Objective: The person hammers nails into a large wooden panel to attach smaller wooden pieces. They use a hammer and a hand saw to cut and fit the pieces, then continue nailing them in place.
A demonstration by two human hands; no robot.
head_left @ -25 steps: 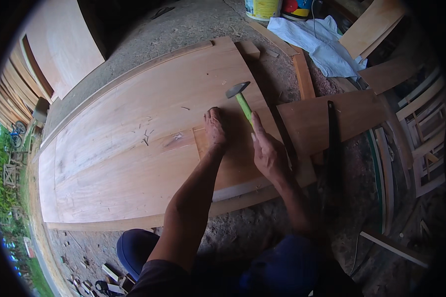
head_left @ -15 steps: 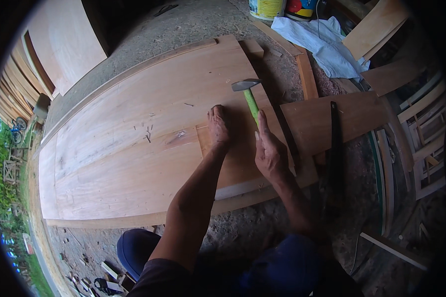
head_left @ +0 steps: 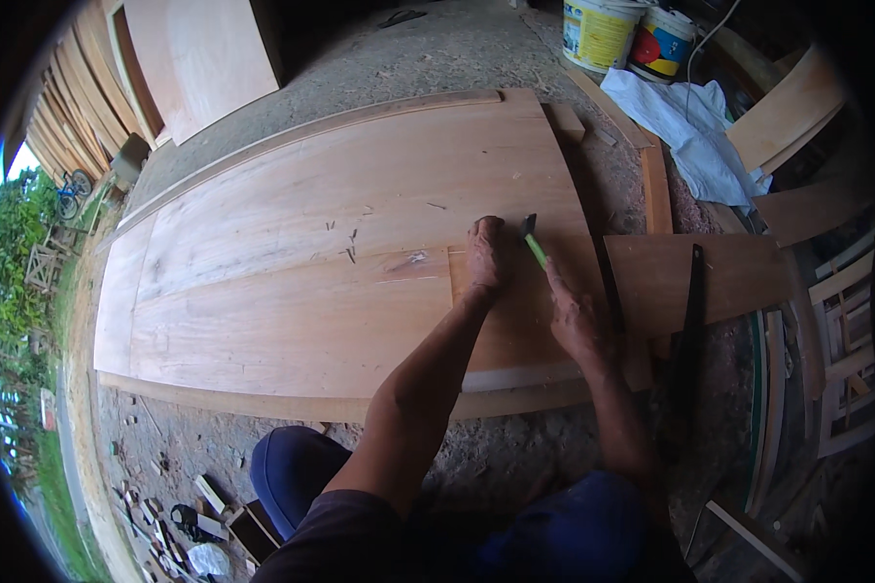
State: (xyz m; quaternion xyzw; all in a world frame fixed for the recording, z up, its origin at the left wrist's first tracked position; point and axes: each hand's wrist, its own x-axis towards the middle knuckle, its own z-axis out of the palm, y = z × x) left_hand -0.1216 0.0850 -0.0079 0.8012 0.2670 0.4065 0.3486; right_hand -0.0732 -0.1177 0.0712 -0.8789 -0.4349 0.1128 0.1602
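A large pale wooden panel (head_left: 292, 335) lies across the ground in front of me. My right hand (head_left: 576, 321) grips a hammer (head_left: 537, 250) by its green handle, with the dark metal head low over the panel. Just left of the hammer head, my left hand (head_left: 486, 257) rests on the wood with its fingers curled together. What those fingers pinch, if anything, is hidden from this view. Left of that hand, several loose nails (head_left: 351, 247) lie scattered on the surface. A smaller rectangular wood piece (head_left: 496, 335) is under and beside my hands.
A handsaw (head_left: 692, 311) lies across a brown board (head_left: 749, 282) to the right. Two buckets (head_left: 603, 34) and a white sack (head_left: 685, 121) are at the back right. Scrap wood (head_left: 214, 494) litters the ground at lower left. Sheets and planks (head_left: 199, 68) lean at the back left.
The hammer has swung down from its raised position toward the panel beside my left hand. The whole view has shifted, so the scene sits further right. My left hand stays pressed on the wood.
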